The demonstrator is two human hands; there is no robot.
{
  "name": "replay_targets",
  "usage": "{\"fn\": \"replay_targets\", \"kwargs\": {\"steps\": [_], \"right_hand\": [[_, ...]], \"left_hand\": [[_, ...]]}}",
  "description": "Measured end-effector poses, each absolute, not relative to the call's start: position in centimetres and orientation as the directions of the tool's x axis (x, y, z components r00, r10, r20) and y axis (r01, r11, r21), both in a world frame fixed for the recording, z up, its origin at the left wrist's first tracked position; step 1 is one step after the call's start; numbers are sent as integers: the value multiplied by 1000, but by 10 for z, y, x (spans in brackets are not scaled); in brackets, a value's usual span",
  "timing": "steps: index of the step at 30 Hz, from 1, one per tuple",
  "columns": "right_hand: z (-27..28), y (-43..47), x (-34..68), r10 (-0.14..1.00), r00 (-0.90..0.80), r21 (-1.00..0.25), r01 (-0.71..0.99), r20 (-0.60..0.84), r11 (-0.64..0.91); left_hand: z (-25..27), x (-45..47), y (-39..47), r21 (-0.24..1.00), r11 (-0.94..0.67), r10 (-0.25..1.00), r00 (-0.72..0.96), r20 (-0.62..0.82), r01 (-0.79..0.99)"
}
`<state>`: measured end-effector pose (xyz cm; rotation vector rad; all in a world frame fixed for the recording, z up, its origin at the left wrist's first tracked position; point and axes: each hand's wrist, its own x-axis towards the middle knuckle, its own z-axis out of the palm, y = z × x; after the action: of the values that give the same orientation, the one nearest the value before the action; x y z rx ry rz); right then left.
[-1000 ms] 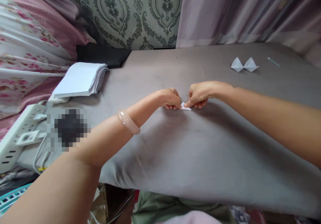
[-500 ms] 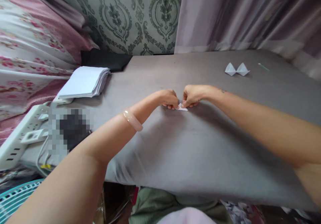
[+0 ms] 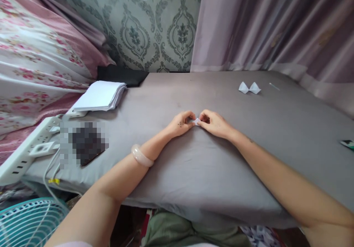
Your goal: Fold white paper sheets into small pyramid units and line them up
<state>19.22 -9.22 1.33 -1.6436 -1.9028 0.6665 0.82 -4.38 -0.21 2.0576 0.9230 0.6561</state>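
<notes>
"Head view: what's the left hand (image 3: 181, 124) doing?"

"Thumb and fingers are pinched on one end of a small white folded paper (image 3: 197, 121)."

"And the right hand (image 3: 214, 123)?"

"Clamped on the opposite end, so the paper sits between both hands, over the grey-covered table (image 3: 190, 180)."

"Anything around?"

"Beyond the right hand, to its right, two pointed paper shapes (image 3: 254, 88); beyond the left, to its left, a stack of sheets (image 3: 99, 95)."

A white power strip (image 3: 31, 142) ran along the left side, a white charger (image 3: 41, 149) against it. A teal-rimmed grille (image 3: 30, 223) stood below. Flat black material (image 3: 121, 75) lay near the patterned wall (image 3: 157, 29); mauve curtains (image 3: 221, 29) hung right.
</notes>
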Motion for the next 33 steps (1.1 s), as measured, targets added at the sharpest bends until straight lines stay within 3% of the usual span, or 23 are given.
{"fn": "replay_targets", "kwargs": {"steps": [4,8,12,24,33], "right_hand": [[7,-101,189,991,-33,-755,644,130,120],[7,-101,189,990,-1,-895,428,142,128],[9,-103,189,990,52,-952,288,128,108],[22,-120,190,985,-22,-956,239,172,173],[30,-124,192,990,-141,-933,354,10,60]], "left_hand": [[1,8,-46,827,-431,774,619,133,361],[9,8,-50,898,-364,776,614,145,247],[16,4,-54,927,-290,767,637,78,236],[29,3,-69,957,-144,773,632,-48,250],[28,5,-69,985,3,851,516,-94,175]]}}
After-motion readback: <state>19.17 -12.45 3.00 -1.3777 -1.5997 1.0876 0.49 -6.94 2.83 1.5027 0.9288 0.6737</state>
